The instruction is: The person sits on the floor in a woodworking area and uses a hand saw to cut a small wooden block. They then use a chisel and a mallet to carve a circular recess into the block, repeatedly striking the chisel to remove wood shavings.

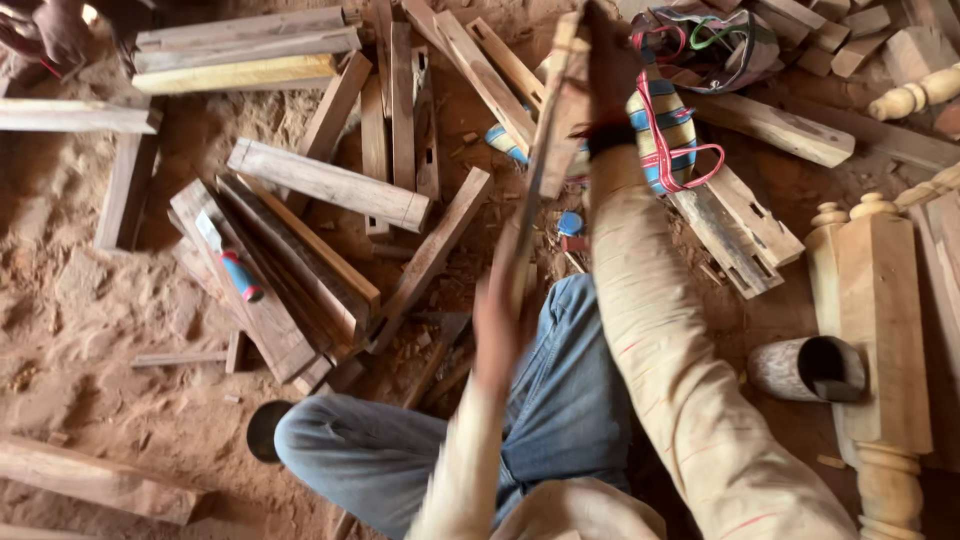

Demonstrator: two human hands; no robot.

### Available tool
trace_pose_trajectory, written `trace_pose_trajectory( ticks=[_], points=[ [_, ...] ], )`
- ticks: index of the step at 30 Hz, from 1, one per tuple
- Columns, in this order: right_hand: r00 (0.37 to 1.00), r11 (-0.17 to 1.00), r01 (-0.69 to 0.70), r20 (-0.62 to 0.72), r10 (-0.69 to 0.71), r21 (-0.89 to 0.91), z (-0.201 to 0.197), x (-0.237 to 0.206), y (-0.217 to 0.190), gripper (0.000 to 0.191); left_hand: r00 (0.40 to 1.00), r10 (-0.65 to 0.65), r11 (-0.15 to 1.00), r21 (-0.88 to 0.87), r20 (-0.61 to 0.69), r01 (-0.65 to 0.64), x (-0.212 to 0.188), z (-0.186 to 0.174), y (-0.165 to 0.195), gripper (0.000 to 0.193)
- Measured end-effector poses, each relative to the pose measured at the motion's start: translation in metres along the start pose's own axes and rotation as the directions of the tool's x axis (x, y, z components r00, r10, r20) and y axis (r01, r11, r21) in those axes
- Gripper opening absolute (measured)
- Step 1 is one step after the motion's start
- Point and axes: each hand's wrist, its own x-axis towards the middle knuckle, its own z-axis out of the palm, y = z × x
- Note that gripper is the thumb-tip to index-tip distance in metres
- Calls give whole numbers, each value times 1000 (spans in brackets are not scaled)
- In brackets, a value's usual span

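**Both hands on a long wood strip, held over the lap**

Dirt floor (90, 300), littered with wood offcuts. Turned wooden post (880, 330) lies at right, a hollow cylinder (808, 368) just beside it. Striped woven bag (668, 130) sits ahead of the knees. Long wood strip (548, 130) is raised, tilted, running away from the body. Right hand (610, 70) clenched round its far end; left hand (500, 325) gripping its near end, motion-blurred. Chisel with red-blue handle (238, 275) rests on planks at left, well apart from both hands.
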Motion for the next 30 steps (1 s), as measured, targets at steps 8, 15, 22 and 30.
trace_pose_trajectory(
  ticks=[8, 15, 22, 30],
  points=[
    [988, 987, -152, 31, 151, 47, -18, 0, -38, 62, 990, 110, 976, 177, 87, -124, -53, -36, 48, 70],
    [991, 991, -128, 38, 126, 45, 2, 10, -18, 57, 981, 195, 981, 15, -20, -195, 125, 40, -2, 67],
    [988, 988, -152, 12, 151, 36, -13, 37, -18, 57, 999, -43, 978, 203, 16, 39, -62, -27, 51, 59],
    [991, 994, -107, 80, 109, -28, -14, -54, 15, 54, 997, 68, 998, 19, -44, -67, 61, 29, 21, 69]
  ],
)
